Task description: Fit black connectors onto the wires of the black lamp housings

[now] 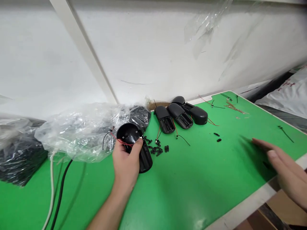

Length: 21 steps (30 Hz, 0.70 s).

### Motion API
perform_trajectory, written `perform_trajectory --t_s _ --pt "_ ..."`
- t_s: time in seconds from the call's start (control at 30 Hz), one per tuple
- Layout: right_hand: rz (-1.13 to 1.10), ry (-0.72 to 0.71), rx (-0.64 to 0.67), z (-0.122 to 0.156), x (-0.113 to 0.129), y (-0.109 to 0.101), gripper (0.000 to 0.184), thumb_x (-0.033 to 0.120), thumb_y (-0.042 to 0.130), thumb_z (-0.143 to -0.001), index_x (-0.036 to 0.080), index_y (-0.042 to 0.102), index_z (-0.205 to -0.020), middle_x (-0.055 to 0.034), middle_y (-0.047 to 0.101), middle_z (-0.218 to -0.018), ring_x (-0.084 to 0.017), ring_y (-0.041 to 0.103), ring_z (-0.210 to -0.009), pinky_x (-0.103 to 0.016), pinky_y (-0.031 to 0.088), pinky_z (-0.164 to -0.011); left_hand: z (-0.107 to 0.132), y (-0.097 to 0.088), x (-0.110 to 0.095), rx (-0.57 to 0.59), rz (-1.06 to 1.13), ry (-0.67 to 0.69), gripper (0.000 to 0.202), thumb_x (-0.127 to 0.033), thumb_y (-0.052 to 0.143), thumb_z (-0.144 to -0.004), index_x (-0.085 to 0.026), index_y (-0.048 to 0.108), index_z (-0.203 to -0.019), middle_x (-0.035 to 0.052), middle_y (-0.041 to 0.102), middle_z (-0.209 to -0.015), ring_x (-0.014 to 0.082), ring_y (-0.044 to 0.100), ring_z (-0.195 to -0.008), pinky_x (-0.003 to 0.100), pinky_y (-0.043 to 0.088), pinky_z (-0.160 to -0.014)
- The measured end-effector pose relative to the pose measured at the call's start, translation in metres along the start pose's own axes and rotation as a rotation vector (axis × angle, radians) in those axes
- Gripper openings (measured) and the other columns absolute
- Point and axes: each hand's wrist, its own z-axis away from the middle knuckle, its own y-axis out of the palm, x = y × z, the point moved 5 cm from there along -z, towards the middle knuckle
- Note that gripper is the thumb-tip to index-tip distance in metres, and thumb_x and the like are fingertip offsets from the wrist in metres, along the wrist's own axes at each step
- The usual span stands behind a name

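Note:
My left hand (126, 163) grips a black plastic housing (129, 134) upright on the green mat, with my thumb across its middle. A red wire and a black wire (115, 137) trail from it to the left. My right hand (285, 169) hovers at the mat's right edge, blurred, holding nothing with its fingers apart. Several small black clips (155, 150) lie just right of the held housing. Behind them rest several similar black housings (179, 115), with open battery compartments and red wires.
A crumpled clear plastic bag (79, 131) of black parts lies left of my left hand, and another bag (20, 156) sits further left. White and black cables (59, 195) cross the green mat (192, 182). Loose wires (230, 105) lie at the back right, before a white wall.

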Motion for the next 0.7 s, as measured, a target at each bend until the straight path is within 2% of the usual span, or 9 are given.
perform_trajectory --t_s 0.03,0.07,0.1,0.17,0.23,0.33,0.43,0.6,0.7 --pt "-0.055 0.119 0.02 -0.003 0.007 0.007 0.047 0.053 0.033 -0.102 0.051 0.041 -0.148 -0.0016 0.045 -0.154 -0.042 0.034 -0.146 -0.065 0.018 -0.123 0.0 0.0 0.0 -0.001 -0.001 -0.003 0.036 -0.04 0.079 -0.078 -0.017 0.063 -0.101 0.0009 0.067 -0.091 0.0155 0.059 -0.079 0.025 0.046 -0.07" --pt "-0.098 0.154 0.078 -0.01 0.017 0.015 0.047 0.055 0.035 -0.102 0.051 0.039 -0.149 -0.0008 0.042 -0.156 -0.042 0.031 -0.147 -0.061 0.016 -0.125 0.0 -0.001 0.001 0.0 0.0 -0.008 0.036 -0.04 0.079 -0.078 -0.017 0.063 -0.101 0.0009 0.067 -0.091 0.0154 0.059 -0.079 0.025 0.046 -0.07" --pt "-0.111 0.133 0.108 -0.018 0.029 0.02 0.048 0.055 0.037 -0.101 0.051 0.038 -0.149 -0.0013 0.042 -0.156 -0.042 0.033 -0.147 -0.06 0.016 -0.125 0.0 -0.001 0.001 0.003 0.001 -0.012 0.036 -0.04 0.079 -0.078 -0.017 0.063 -0.101 0.0008 0.067 -0.09 0.0153 0.059 -0.078 0.025 0.046 -0.07" --pt "-0.101 0.041 0.184 -0.037 0.048 0.03 0.053 0.052 0.04 -0.102 0.047 0.032 -0.155 -0.0036 0.039 -0.159 -0.041 0.033 -0.147 -0.06 0.016 -0.125 0.0 0.0 0.001 0.006 0.007 -0.016 0.036 -0.04 0.079 -0.078 -0.018 0.063 -0.101 0.0007 0.067 -0.091 0.0152 0.059 -0.078 0.025 0.046 -0.07" --pt "-0.067 -0.08 0.239 -0.051 0.061 0.039 0.057 0.047 0.041 -0.104 0.037 0.03 -0.159 -0.0062 0.036 -0.162 -0.039 0.034 -0.148 -0.059 0.019 -0.126 0.0 0.0 0.001 0.008 0.008 -0.016 0.036 -0.04 0.079 -0.078 -0.018 0.063 -0.102 0.0005 0.067 -0.091 0.015 0.059 -0.078 0.025 0.046 -0.07" --pt "-0.008 -0.24 0.314 -0.059 0.076 0.051 0.057 0.04 0.041 -0.105 0.028 0.031 -0.161 -0.0081 0.032 -0.164 -0.033 0.031 -0.152 -0.059 0.022 -0.126 0.0 0.001 0.001 0.004 0.006 -0.02 0.036 -0.039 0.079 -0.078 -0.018 0.063 -0.102 0.0002 0.067 -0.09 0.0146 0.059 -0.077 0.025 0.046 -0.069" --pt "0.032 -0.352 0.408 -0.049 0.097 0.061 0.06 0.036 0.043 -0.105 0.027 0.027 -0.162 -0.0087 0.024 -0.167 -0.03 0.024 -0.155 -0.058 0.023 -0.126 0.0 0.001 0.0 0.006 -0.003 -0.019 0.036 -0.04 0.079 -0.078 -0.018 0.063 -0.102 0.0009 0.067 -0.091 0.0154 0.059 -0.079 0.026 0.047 -0.07" --pt "0.175 -0.54 0.526 -0.019 0.143 0.075 0.07 0.033 0.046 -0.104 0.027 0.012 -0.165 -0.0085 0.012 -0.17 -0.03 0.019 -0.156 -0.056 0.032 -0.123 0.0 0.002 -0.003 0.016 -0.016 0.005 0.035 -0.039 0.078 -0.078 -0.017 0.063 -0.101 0.0018 0.066 -0.091 0.016 0.058 -0.079 0.026 0.046 -0.07" --pt "0.196 -0.644 0.57 -0.007 0.172 0.085 0.072 0.033 0.045 -0.105 0.025 0.01 -0.166 -0.0079 0.014 -0.17 -0.028 0.02 -0.156 -0.051 0.036 -0.122 0.001 0.002 -0.004 0.02 -0.023 0.026 0.034 -0.039 0.078 -0.078 -0.017 0.063 -0.1 0.0015 0.066 -0.089 0.0151 0.058 -0.077 0.026 0.047 -0.07"
